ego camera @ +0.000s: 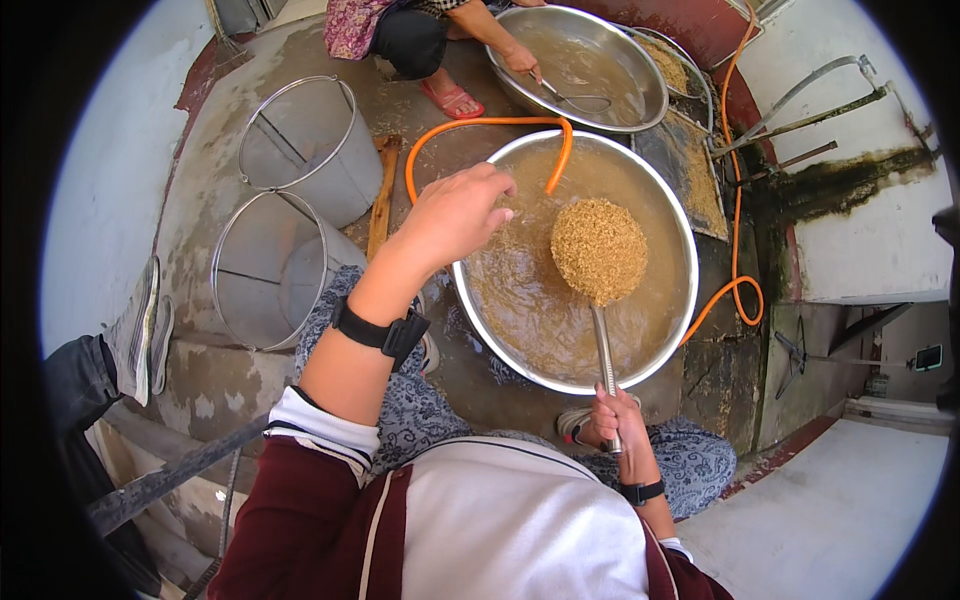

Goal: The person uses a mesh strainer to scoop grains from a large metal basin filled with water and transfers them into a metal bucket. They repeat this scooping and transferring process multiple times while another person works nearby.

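Note:
My right hand (621, 416) is closed around the metal handle of a skimmer ladle (604, 349). The round head of the ladle is heaped with wet, golden-brown grain (598, 251) and hides its own bowl. It is over a wide metal basin (691, 270) of cloudy brown water, between my knees. Above the basin's left side hovers my left hand (465, 210), fingers bent and apart, with nothing visible in it. An orange hose (559, 169) curves over the far rim, its end pointing down at the water. Loose grain under the murky surface is hard to make out.
Opposite, a crouching person's hand (521, 60) holds a wire skimmer (577, 101) in a second metal basin (656, 112). Two grey buckets (341, 165) with wire handles stand left, near a wooden plank (384, 195). Grain (697, 172) lies spread at right, beside wall pipes (810, 112).

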Available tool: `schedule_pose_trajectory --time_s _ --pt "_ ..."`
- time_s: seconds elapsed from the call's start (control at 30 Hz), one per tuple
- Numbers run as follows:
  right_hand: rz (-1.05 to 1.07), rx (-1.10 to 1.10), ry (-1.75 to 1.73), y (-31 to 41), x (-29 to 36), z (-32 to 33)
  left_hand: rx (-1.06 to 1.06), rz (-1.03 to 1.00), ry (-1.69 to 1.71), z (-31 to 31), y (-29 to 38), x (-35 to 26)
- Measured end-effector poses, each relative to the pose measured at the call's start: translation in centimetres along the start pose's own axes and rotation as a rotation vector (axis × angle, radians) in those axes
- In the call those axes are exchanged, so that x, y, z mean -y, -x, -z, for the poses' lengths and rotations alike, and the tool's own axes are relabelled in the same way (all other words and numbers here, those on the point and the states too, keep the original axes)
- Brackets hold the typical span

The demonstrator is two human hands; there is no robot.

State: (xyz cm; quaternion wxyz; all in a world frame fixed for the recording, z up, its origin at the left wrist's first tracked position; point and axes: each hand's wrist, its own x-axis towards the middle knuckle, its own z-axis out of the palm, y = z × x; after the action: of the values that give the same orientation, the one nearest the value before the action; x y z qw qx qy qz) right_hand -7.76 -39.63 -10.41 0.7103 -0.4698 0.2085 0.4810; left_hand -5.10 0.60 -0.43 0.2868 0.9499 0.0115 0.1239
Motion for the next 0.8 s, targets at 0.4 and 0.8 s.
schedule_pose_trajectory --time_s 0.4,0.8 --pt "-0.001 0.069 0.130 -0.5 2.6 -5.5 -0.488 -0.140 0.348 -0.4 0.4 -4.0" --pt "0.035 0.271 0.425 -7.6 6.6 -21.1 -0.638 -0.345 0.382 0.8 2.5 -4.9"
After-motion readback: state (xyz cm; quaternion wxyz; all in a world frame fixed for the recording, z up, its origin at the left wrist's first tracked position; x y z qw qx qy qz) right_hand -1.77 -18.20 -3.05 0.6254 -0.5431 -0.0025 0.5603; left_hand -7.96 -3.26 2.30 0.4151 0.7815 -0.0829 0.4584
